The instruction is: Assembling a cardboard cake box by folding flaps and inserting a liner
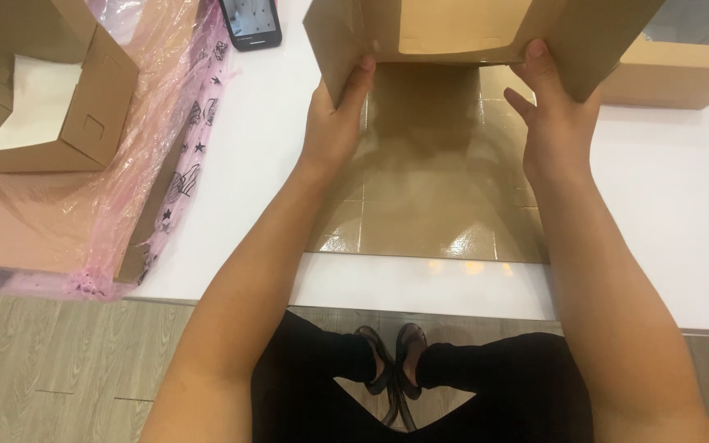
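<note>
A flat brown cardboard box blank with a glossy inner face lies on the white table in front of me. Its far panel, which has a cut-out window, is folded upright. My left hand grips the left side of that raised panel, thumb on the near face. My right hand holds its right side in the same way. Both forearms reach over the table's near edge.
An assembled brown box sits at the far left on pink plastic wrap over a stack of flat card. A black phone lies at the top. A windowed brown box stands at the far right. My legs and feet show below the table.
</note>
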